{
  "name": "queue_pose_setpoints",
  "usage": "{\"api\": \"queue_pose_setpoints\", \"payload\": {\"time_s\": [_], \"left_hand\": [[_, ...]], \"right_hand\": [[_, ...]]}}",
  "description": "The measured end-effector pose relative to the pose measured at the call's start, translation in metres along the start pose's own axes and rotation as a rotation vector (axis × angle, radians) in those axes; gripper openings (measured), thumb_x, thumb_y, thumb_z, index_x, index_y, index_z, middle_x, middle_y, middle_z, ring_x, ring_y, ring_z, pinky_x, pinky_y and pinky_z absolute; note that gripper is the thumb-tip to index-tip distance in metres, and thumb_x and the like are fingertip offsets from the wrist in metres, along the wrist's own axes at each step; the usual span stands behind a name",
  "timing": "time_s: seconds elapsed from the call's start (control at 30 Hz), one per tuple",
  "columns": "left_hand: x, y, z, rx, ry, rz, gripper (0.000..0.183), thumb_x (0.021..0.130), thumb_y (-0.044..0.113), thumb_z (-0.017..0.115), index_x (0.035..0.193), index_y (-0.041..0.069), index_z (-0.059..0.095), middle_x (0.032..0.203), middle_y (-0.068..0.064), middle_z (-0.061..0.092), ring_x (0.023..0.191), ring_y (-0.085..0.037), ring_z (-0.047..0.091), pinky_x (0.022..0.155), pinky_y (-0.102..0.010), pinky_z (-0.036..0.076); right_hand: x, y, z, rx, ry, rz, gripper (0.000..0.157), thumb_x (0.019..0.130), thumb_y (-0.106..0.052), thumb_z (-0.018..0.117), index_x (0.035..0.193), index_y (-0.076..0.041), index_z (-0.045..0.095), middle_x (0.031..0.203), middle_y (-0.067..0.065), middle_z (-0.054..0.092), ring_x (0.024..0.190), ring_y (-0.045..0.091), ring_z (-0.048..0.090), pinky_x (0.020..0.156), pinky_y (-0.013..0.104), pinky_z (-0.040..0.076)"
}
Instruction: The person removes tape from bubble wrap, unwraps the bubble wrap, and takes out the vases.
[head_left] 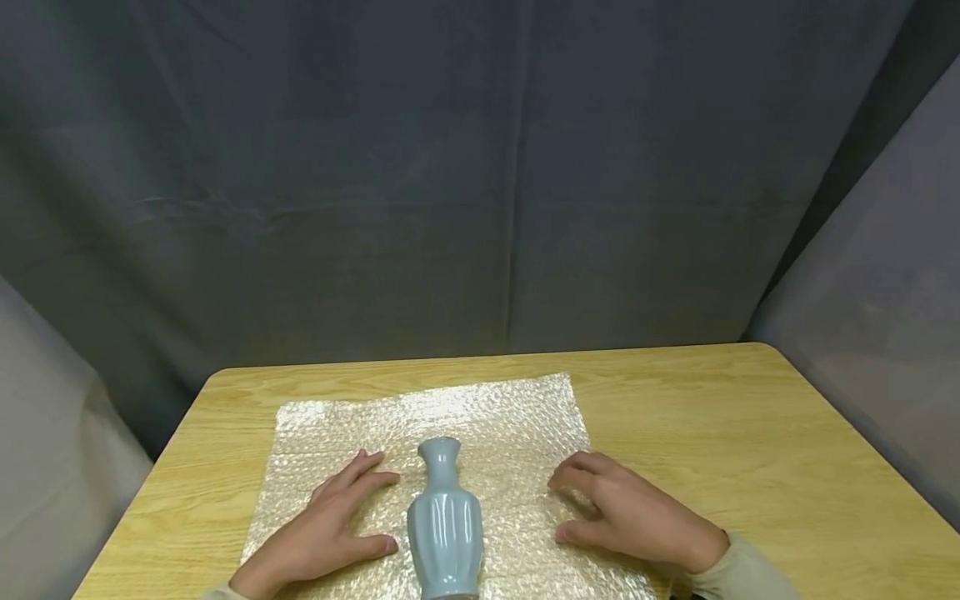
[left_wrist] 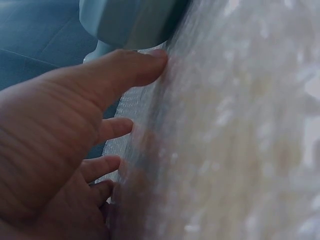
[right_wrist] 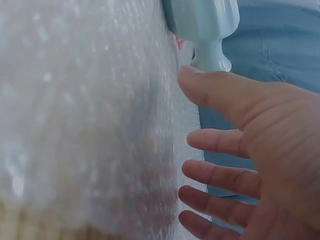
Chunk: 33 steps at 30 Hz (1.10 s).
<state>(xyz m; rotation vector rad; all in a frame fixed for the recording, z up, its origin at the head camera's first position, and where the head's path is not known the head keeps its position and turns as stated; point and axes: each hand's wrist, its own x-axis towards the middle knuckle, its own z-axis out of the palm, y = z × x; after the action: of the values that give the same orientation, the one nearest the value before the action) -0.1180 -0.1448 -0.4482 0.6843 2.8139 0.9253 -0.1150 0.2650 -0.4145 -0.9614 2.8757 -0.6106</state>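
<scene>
Hands are lying flat, two of them, fingers spread and gripping nothing: the left hand (head_left: 326, 529) and the right hand (head_left: 626, 512) are pressing on one sheet of bubble wrap (head_left: 510, 417). One pale blue vase (head_left: 444, 521) is lying between them on the sheet, neck pointing away. One wooden table (head_left: 750, 433) is carrying everything; a grey curtain (head_left: 450, 167) is hanging behind.

You see a pale blue vase (head_left: 444, 521) with long ridges. Under it lies clear bubble wrap (head_left: 510, 417), shiny and dotted with little bubbles. The table (head_left: 750, 433) is yellow wood with wavy lines. The far curtain (head_left: 450, 167) is dark grey.
</scene>
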Motion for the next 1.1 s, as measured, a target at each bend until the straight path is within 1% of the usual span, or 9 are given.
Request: {"api": "queue_pose_setpoints", "payload": {"time_s": [0.2, 0.37, 0.57, 0.67, 0.8, 0.97, 1.1], "left_hand": [[-0.001, -0.001, 0.000, -0.004, 0.002, -0.010, 0.073, 0.082, 0.060, 0.079, 0.143, 0.027, 0.058, 0.166, -0.009, 0.040, 0.158, -0.044, 0.026, 0.114, -0.079, 0.028], [0.001, -0.002, 0.002, -0.015, 0.002, -0.013, 0.073, 0.082, 0.059, 0.079, 0.144, 0.026, 0.058, 0.166, -0.009, 0.039, 0.158, -0.045, 0.025, 0.114, -0.079, 0.027], [0.006, 0.000, 0.001, -0.018, 0.004, 0.006, 0.074, 0.082, 0.057, 0.080, 0.144, 0.024, 0.058, 0.166, -0.011, 0.038, 0.159, -0.045, 0.024, 0.115, -0.078, 0.026], [0.006, 0.001, 0.000, -0.020, -0.003, 0.004, 0.074, 0.082, 0.056, 0.081, 0.144, 0.024, 0.059, 0.166, -0.012, 0.038, 0.159, -0.046, 0.024, 0.115, -0.079, 0.026], [0.005, 0.002, -0.001, -0.029, -0.018, -0.008, 0.074, 0.082, 0.056, 0.081, 0.144, 0.023, 0.059, 0.166, -0.012, 0.038, 0.159, -0.046, 0.023, 0.115, -0.079, 0.025], [0.003, 0.001, -0.001, -0.035, -0.032, -0.022, 0.074, 0.082, 0.056, 0.081, 0.144, 0.023, 0.058, 0.167, -0.011, 0.037, 0.160, -0.045, 0.021, 0.116, -0.078, 0.024], [0.002, 0.001, -0.001, -0.036, -0.040, -0.030, 0.075, 0.082, 0.056, 0.081, 0.145, 0.023, 0.058, 0.167, -0.011, 0.036, 0.160, -0.045, 0.021, 0.116, -0.079, 0.024]], "right_hand": [[0.007, -0.007, 0.004, -0.007, 0.054, -0.064, 0.036, 0.093, -0.048, 0.075, 0.117, -0.022, 0.071, 0.117, -0.012, 0.068, 0.107, 0.007, 0.065, 0.090, 0.029, 0.059], [0.011, -0.013, 0.005, 0.051, 0.076, -0.058, 0.030, 0.095, -0.041, 0.075, 0.116, -0.019, 0.072, 0.114, -0.010, 0.070, 0.102, 0.006, 0.066, 0.086, 0.027, 0.059], [0.017, -0.017, 0.008, 0.076, 0.182, -0.059, 0.025, 0.097, -0.033, 0.074, 0.114, -0.016, 0.072, 0.109, -0.006, 0.073, 0.096, 0.009, 0.069, 0.083, 0.029, 0.060], [0.019, -0.020, 0.011, 0.121, 0.212, -0.064, 0.023, 0.096, -0.030, 0.075, 0.113, -0.014, 0.072, 0.106, -0.004, 0.074, 0.092, 0.007, 0.069, 0.081, 0.028, 0.060], [0.023, -0.024, 0.014, 0.220, 0.199, -0.050, 0.022, 0.096, -0.029, 0.074, 0.111, -0.012, 0.073, 0.105, -0.001, 0.075, 0.087, 0.001, 0.068, 0.077, 0.025, 0.060], [0.029, -0.033, 0.016, 0.345, 0.142, -0.018, 0.021, 0.097, -0.029, 0.073, 0.108, -0.012, 0.073, 0.104, 0.001, 0.076, 0.085, -0.002, 0.068, 0.076, 0.023, 0.060], [0.033, -0.040, 0.018, 0.379, 0.111, -0.007, 0.021, 0.098, -0.031, 0.073, 0.107, -0.012, 0.073, 0.103, 0.001, 0.076, 0.083, -0.003, 0.068, 0.075, 0.022, 0.059]]}}
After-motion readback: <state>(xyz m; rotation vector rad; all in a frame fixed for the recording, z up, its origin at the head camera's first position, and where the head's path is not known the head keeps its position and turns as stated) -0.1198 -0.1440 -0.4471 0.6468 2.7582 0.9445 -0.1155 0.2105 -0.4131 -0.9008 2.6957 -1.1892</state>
